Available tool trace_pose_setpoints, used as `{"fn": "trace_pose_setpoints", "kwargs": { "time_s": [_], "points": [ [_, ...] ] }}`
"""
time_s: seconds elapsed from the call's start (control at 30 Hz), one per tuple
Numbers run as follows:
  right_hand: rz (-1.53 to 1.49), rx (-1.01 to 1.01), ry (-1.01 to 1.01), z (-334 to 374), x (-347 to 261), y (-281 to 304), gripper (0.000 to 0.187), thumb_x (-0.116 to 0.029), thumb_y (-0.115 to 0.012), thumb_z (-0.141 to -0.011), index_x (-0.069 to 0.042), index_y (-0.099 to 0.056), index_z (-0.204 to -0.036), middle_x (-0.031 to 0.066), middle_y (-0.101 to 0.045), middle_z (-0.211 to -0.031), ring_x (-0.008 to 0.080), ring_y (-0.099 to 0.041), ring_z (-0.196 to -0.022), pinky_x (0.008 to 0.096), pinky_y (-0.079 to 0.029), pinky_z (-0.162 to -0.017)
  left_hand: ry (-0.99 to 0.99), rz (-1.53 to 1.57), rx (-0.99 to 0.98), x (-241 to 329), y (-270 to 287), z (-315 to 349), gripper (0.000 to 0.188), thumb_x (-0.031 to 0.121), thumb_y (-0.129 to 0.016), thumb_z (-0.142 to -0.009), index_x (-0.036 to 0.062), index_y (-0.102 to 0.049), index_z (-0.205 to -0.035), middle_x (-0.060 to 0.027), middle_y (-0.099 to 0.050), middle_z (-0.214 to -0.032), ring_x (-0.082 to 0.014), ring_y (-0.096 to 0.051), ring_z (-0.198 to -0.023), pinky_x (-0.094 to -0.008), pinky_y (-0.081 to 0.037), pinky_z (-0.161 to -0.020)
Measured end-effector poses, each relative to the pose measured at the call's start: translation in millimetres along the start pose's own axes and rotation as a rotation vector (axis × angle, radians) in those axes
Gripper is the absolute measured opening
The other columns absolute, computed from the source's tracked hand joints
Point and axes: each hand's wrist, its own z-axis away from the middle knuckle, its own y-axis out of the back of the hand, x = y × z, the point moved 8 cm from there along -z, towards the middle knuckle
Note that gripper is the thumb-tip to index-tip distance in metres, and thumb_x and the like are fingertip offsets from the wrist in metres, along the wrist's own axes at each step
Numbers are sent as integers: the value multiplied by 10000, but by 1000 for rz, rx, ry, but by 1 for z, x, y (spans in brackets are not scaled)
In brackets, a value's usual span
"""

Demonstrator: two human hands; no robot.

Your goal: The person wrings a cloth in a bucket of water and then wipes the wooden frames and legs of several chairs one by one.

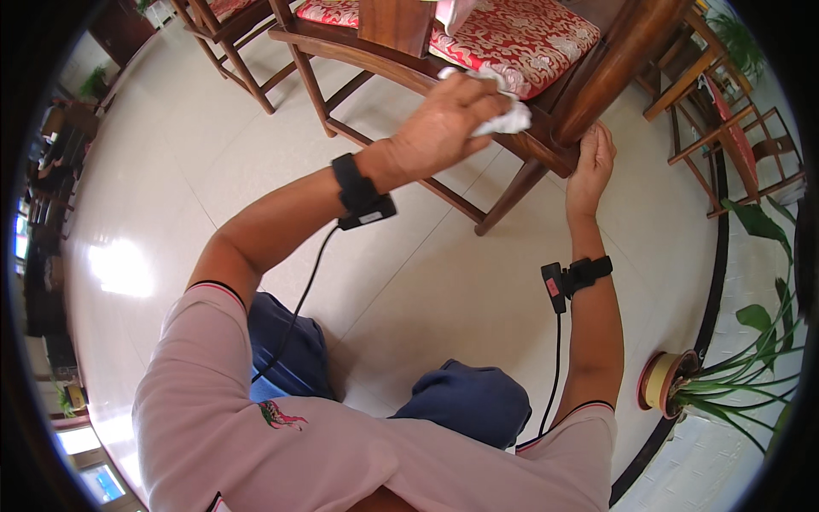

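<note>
In front of me stands a dark wooden chair (375, 61) with a red and cream patterned cushion (520, 43) on its seat. My left hand (445, 121) is closed on a white cloth (510, 118), which lies against the seat's edge beside the cushion. Bunched cloth shows on both sides of my fingers. At the chair's right corner, my right hand (593, 162) is closed round the wood just below a thick round post (610, 77); its fingertips are partly hidden. Each wrist wears a black strap with a small box and a cable.
Another wooden chair (223, 38) stands at the far left. More wooden chairs (725, 128) are at the far right, one with a red cushion. A potted plant (661, 384) with long green leaves stands by the right wall. Pale tiles (384, 282) cover the floor.
</note>
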Motion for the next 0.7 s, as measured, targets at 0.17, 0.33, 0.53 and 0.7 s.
{"fn": "trace_pose_setpoints", "kwargs": {
  "time_s": [0.17,0.33,0.53,0.7],
  "points": [
    [36,-34,73,-3,-7,-5,276,-197,-471,-986,2,-637,-1082,86,-601,-1145,227,-487,-1077,311,-369,-962,-15,88,34,30,-25,-16,461,90,-745,-678,75,-606,-1117,-100,-564,-1140,-293,-509,-1030,-379,-425,-904],
    [66,-62,130,-1,-14,0,259,-177,-480,-982,-5,-632,-1103,96,-594,-1160,215,-524,-1047,306,-402,-935,-76,137,9,46,-24,-12,415,39,-720,-668,91,-626,-1069,-60,-566,-1149,-283,-508,-1031,-374,-413,-914],
    [-404,-72,-223,79,-9,7,356,-166,-545,-955,-24,-511,-1280,63,-547,-1246,126,-503,-1112,249,-399,-938,321,775,-351,51,-64,63,385,82,-657,-814,80,-535,-1179,-52,-586,-1146,-182,-527,-1079,-328,-418,-946],
    [-699,-262,-620,163,-1,1,399,-173,-612,-916,-34,-506,-1275,44,-574,-1163,107,-550,-1016,239,-453,-866,841,1518,-472,47,-100,79,376,252,-502,-977,49,-442,-1288,-3,-592,-1111,-80,-529,-1034,-261,-464,-865]
  ]
}}
